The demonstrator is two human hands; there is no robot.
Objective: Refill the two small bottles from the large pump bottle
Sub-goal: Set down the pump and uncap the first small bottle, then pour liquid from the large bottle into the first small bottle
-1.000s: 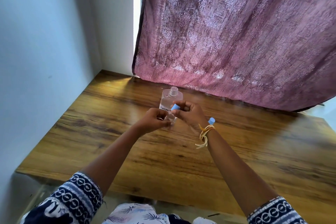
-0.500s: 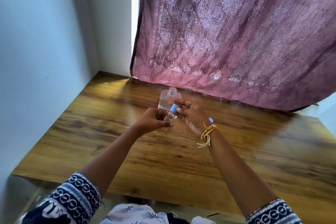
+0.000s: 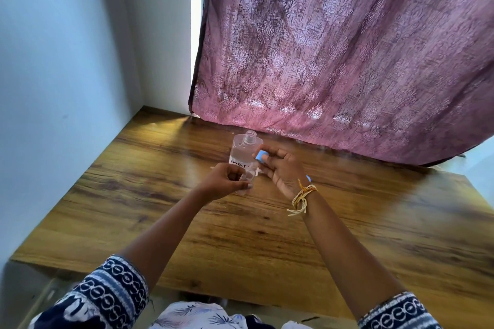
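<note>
Your left hand (image 3: 227, 181) has its fingers curled around a small clear bottle (image 3: 247, 178), holding it just above the wooden tabletop (image 3: 160, 208). The little bottle is partly hidden by your fingers, so you cannot tell how full it is.

Your right hand (image 3: 280, 171) is just beside it, on the right. Its thumb and first fingers pinch a small blue cap (image 3: 261, 155), and the other fingers are stretched out loosely. The cap is near the top of the little bottle but is not on it.

Right behind your hands stands the large clear bottle (image 3: 244, 151). It is upright on the tabletop, its neck is open with no pump on it, and it has clear liquid inside. A label on it has hand-written letters.

A bit of something blue (image 3: 308, 178) peeks out behind your right wrist; it is too hidden to tell what it is. A yellow thread band (image 3: 302, 197) is tied on that wrist. A purple curtain (image 3: 347, 48) hangs behind the tabletop.
</note>
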